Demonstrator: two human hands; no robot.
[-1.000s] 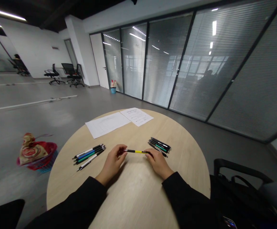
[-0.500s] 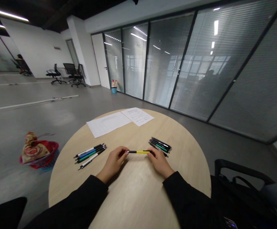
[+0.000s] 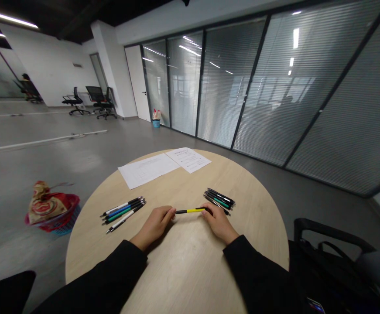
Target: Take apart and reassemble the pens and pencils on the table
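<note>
Lower than half a second ago, the left hand (image 3: 154, 226) has dropped a little, and the pen (image 3: 190, 211) now dips slightly at its black end; the right hand (image 3: 218, 221) is in nearly the same place. Both hands are gripping the pen: left thumb and fingers pinch the black end, right fingers close round the other, with the yellow part bare between them. It lies crosswise just above the middle of the surface (image 3: 179, 270), between two groups of pens. Left of the left hand are four pens (image 3: 121, 213), side by side and slanted: white, blue, green and white. Just beyond the right hand sits a tight bunch (image 3: 220, 199), mostly black with some green. Two sheets (image 3: 148, 169) lie near the far edge, touching or nearly so. On the floor at left, a basket (image 3: 75, 213) holds a paper bag (image 3: 47, 208).
</note>
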